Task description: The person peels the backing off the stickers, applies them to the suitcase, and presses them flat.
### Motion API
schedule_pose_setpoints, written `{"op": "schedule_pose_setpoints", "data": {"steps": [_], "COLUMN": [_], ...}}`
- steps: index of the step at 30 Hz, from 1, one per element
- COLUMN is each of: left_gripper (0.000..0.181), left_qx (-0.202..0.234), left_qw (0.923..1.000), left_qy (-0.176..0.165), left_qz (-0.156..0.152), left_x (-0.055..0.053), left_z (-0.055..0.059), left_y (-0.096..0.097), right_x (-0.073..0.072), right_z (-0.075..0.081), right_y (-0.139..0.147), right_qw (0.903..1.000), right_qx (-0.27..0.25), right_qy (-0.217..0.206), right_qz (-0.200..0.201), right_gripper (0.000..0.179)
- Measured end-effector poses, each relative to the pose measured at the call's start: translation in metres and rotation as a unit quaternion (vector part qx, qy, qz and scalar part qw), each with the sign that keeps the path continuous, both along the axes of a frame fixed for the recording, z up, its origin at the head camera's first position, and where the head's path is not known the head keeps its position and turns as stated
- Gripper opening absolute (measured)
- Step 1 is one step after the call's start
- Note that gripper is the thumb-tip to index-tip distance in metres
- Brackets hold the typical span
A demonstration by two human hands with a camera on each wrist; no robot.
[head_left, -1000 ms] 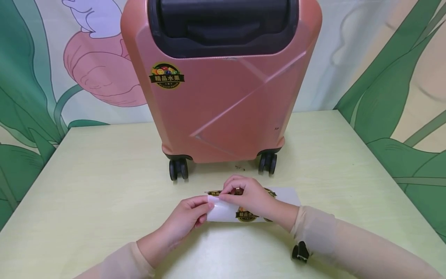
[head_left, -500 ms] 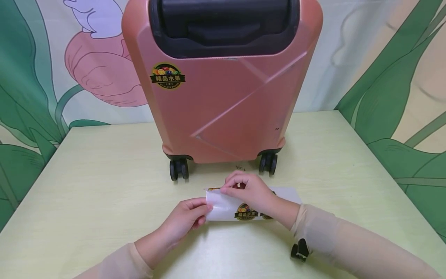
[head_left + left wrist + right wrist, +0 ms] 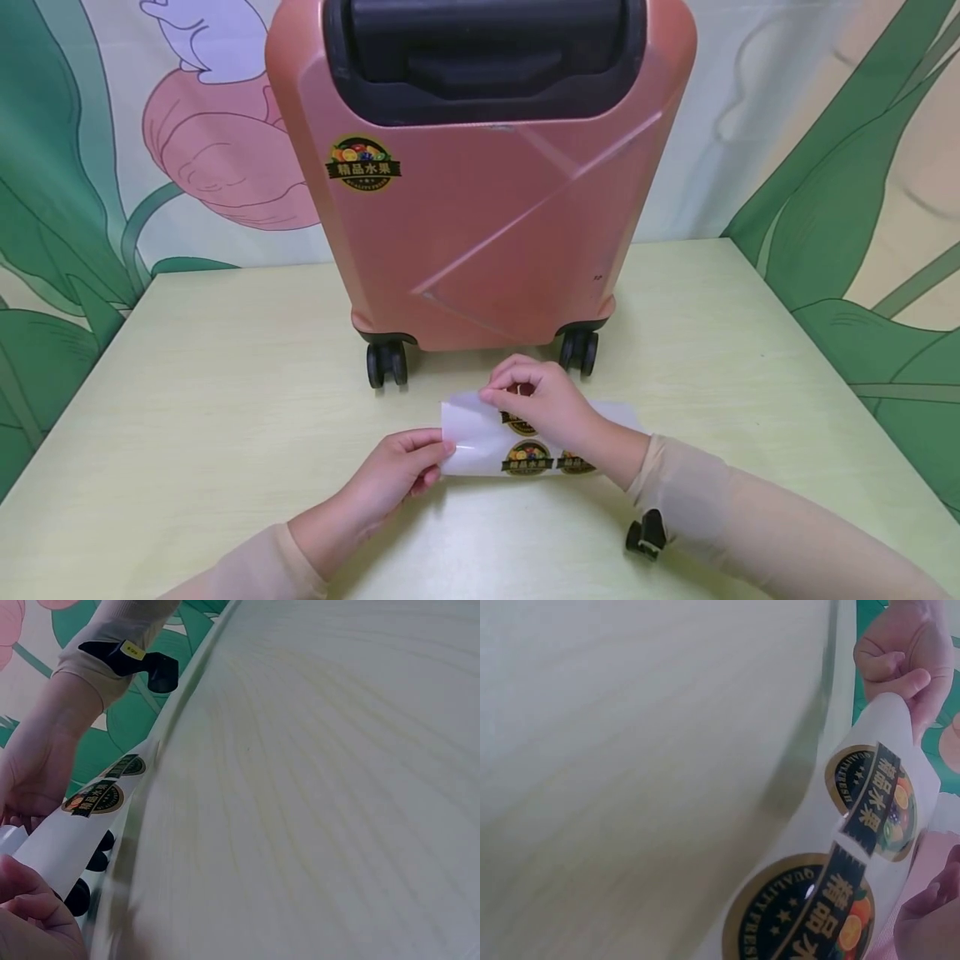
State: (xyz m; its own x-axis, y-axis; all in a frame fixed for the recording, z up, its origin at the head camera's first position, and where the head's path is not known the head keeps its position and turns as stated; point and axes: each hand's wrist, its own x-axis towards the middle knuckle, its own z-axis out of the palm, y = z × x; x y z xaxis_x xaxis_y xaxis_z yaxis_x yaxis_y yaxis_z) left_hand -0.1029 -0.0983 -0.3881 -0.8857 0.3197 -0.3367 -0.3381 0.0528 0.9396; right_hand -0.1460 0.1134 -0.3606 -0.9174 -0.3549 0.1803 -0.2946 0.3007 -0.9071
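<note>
A white sheet of stickers [image 3: 480, 446] with round black-and-gold fruit labels is held just above the table, in front of a suitcase. My left hand [image 3: 397, 475] pinches its left end between thumb and fingers; in the right wrist view that left hand [image 3: 907, 664] grips the curled end. My right hand [image 3: 543, 404] pinches at the sheet's upper edge, covering part of the labels. Whether it holds the sheet itself or a lifted label cannot be told. The left wrist view shows a white flap [image 3: 10, 838] curling up between the hands.
The pink suitcase [image 3: 487, 225] stands on black wheels [image 3: 386, 364] behind the hands, one matching label [image 3: 363, 164] stuck on its upper left. A pale table [image 3: 225, 367] lies beneath. A black wrist device [image 3: 647, 533] sits under the right sleeve. A painted leaf backdrop [image 3: 840, 208] surrounds it.
My right hand has risen slightly, away from me, with the sheet's upper edge. The label strip seen at the upper left has gone out of sight, while another shows below the right fingers. The left hand barely moved.
</note>
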Motion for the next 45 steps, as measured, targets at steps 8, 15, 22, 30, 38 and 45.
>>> {"op": "schedule_pose_setpoints", "data": {"steps": [8, 15, 22, 30, 38, 45], "left_gripper": [0.026, 0.027, 0.036, 0.049, 0.061, 0.056], "left_qx": [0.016, 0.012, -0.007, -0.069, -0.116, -0.131], "left_qw": [0.9996, 0.9995, 0.9987, 0.9975, 0.993, 0.9896], "left_qy": [-0.022, -0.029, -0.047, -0.007, 0.022, 0.051], "left_qz": [-0.001, 0.004, 0.018, 0.014, 0.006, -0.029], "left_x": [-0.001, -0.002, -0.003, 0.001, 0.007, 0.01], "left_z": [-0.003, -0.004, -0.006, -0.003, 0.009, 0.019], "left_y": [-0.002, -0.005, -0.011, -0.021, -0.024, -0.023], "right_x": [-0.001, -0.006, -0.007, -0.007, -0.006, -0.005], "right_z": [0.007, 0.011, 0.013, 0.013, 0.014, 0.014], "right_y": [0.002, 0.006, 0.009, 0.01, 0.012, 0.012], "right_qw": [0.9995, 0.996, 0.9939, 0.9937, 0.9943, 0.9954], "right_qx": [-0.028, -0.071, -0.09, -0.091, -0.086, -0.075], "right_qy": [-0.003, -0.011, -0.015, -0.02, -0.02, -0.02], "right_qz": [-0.017, -0.053, -0.061, -0.061, -0.06, -0.056], "right_gripper": [0.008, 0.008, 0.009, 0.01, 0.01, 0.01]}}
